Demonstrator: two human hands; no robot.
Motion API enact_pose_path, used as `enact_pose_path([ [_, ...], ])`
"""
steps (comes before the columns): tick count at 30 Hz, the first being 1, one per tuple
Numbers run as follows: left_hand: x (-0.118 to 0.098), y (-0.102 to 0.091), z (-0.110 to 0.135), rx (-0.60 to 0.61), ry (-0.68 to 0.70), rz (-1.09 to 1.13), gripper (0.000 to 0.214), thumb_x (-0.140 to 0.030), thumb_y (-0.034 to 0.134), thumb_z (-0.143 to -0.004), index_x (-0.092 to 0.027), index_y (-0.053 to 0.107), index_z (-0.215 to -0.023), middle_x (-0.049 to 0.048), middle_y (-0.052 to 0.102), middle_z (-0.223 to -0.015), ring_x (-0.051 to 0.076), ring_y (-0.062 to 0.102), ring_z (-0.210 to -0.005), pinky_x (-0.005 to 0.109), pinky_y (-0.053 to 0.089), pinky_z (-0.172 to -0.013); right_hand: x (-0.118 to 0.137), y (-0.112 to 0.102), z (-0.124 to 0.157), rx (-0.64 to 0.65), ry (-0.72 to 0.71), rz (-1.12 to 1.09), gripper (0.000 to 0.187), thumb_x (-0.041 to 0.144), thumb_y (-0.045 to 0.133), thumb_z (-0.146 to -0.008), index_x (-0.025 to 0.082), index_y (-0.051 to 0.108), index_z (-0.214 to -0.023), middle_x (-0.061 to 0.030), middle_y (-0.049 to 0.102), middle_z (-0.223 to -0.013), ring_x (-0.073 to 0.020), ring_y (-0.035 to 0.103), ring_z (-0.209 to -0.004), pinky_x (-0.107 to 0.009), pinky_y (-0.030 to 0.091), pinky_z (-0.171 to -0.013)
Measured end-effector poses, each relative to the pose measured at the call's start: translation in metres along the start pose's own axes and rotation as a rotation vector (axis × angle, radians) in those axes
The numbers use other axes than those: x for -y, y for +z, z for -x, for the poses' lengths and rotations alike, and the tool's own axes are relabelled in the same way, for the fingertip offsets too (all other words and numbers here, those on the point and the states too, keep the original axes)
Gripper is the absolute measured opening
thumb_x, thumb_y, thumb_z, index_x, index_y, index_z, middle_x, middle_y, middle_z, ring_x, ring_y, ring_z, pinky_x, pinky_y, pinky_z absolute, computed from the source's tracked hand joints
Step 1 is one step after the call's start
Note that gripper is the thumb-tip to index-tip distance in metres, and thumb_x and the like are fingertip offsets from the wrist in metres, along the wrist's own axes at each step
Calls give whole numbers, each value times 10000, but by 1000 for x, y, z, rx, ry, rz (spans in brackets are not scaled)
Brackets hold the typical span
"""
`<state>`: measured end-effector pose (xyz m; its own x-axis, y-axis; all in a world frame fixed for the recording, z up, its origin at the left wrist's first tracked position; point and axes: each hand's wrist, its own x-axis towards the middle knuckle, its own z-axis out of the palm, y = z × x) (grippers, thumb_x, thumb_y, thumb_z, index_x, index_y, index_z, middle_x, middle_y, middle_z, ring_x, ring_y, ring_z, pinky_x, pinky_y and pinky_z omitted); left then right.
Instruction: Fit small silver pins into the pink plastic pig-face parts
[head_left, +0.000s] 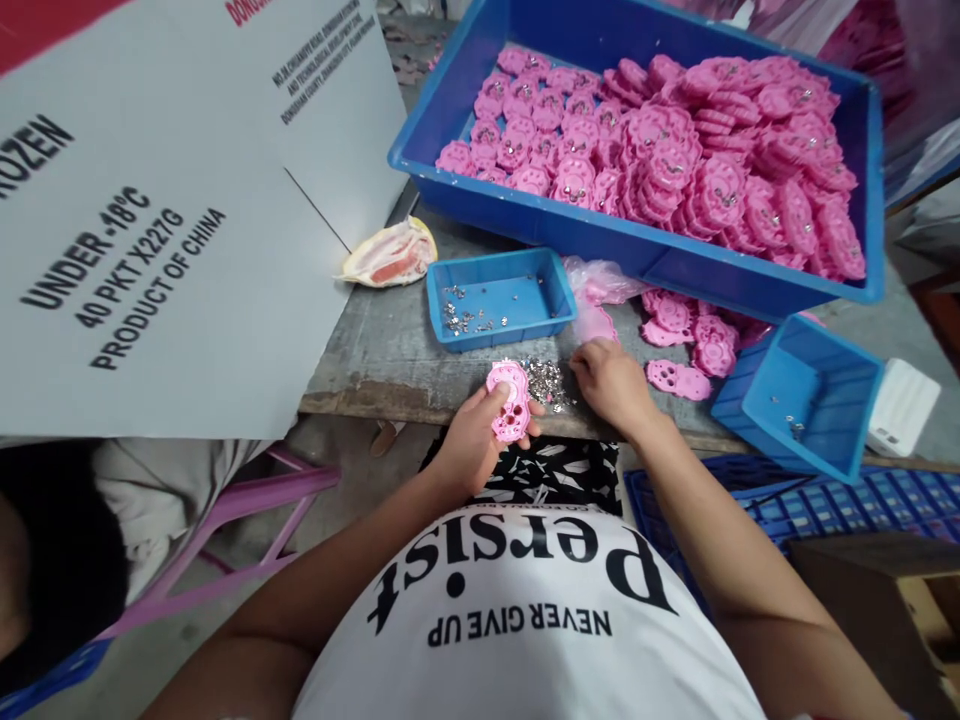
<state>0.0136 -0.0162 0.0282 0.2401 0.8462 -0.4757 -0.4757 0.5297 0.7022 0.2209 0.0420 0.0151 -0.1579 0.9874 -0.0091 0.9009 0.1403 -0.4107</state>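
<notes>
A pink plastic piece [510, 405] with several holes lies in my left hand [472, 440], the thumb pressed on its face. My right hand [613, 380] is at the table edge, its fingers bent together by a heap of small shiny metal parts [547, 384]. Whether a metal part is between those fingertips is too small to see. Just beyond the heap stands a small blue tray [501, 298] with scattered metal parts inside. More pink pieces [677, 380] lie on the table to the right of my right hand, close to a clear plastic bag [604, 283].
A large blue bin [525, 215] full of pink pieces fills the back. At right are a tilted blue container [795, 390] and a white device [904, 405]. A pomelo wedge [394, 255] lies beside a big printed carton [187, 220] at left, where another person [60, 560] is partly visible.
</notes>
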Motion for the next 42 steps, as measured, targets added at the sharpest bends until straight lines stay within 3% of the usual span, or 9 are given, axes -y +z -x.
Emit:
enact_pose_path([
  [4,0,5,-7,-6,83,-24,378,-274,802,-772,-145,589,-1056,58,732,-899,136,658,-677,245,489,-574,13,2,17,-82,117,-772,189,393,697,-826,208,672,-797,-22,689,-773,-184,603,-721,-324,490,-711],
  [6,2,9,-11,-20,146,-39,379,-222,808,-724,-145,597,-1029,41,720,-899,132,663,-689,241,502,-578,26,5,27,-94,161,-1001,227,422,765,-772,212,678,-758,0,680,-739,-165,593,-689,-312,496,-686],
  [8,5,13,-15,-40,205,-51,372,-221,808,-712,-147,606,-1015,24,703,-883,131,667,-686,241,516,-569,38,11,34,-121,166,-1087,200,394,788,-773,214,704,-743,-3,689,-755,-161,607,-694,-312,508,-687],
  [15,12,11,-18,-136,256,-34,359,-203,821,-675,-150,601,-954,-10,669,-754,118,639,-610,226,510,-510,50,32,44,-441,-117,-794,68,221,758,-863,250,784,-807,-19,699,-820,-174,662,-786,-311,532,-682],
  [22,9,12,-15,-157,270,-41,324,-157,766,-662,-150,595,-937,-15,656,-744,110,612,-577,226,495,-490,48,32,48,-498,-387,-441,99,184,664,-953,228,753,-961,-49,710,-865,-190,669,-819,-349,547,-724],
  [29,8,15,-14,-154,272,-99,265,-137,741,-680,-153,590,-898,-22,638,-704,110,599,-569,230,487,-496,56,22,47,-389,-221,-532,130,229,659,-941,228,683,-812,-17,678,-814,-166,607,-709,-310,481,-618],
  [34,7,14,-11,-105,265,-86,324,-160,758,-699,-158,570,-963,-26,642,-721,105,598,-569,213,481,-470,55,12,42,-266,-182,-653,204,267,666,-937,229,624,-742,0,628,-746,-166,574,-690,-321,465,-655],
  [38,-1,12,-9,61,204,13,338,-401,687,-837,-183,525,-1038,-8,659,-743,151,637,-531,240,472,-403,50,2,35,-116,-108,-862,200,354,707,-929,246,662,-767,-15,624,-805,-184,590,-719,-352,485,-689],
  [42,-7,11,-10,146,127,34,493,-638,574,-880,-163,541,-1004,24,649,-715,167,612,-451,255,432,-333,49,-8,29,-87,-138,-816,246,434,749,-892,253,724,-728,-80,623,-1005,-259,641,-972,-391,524,-760],
])
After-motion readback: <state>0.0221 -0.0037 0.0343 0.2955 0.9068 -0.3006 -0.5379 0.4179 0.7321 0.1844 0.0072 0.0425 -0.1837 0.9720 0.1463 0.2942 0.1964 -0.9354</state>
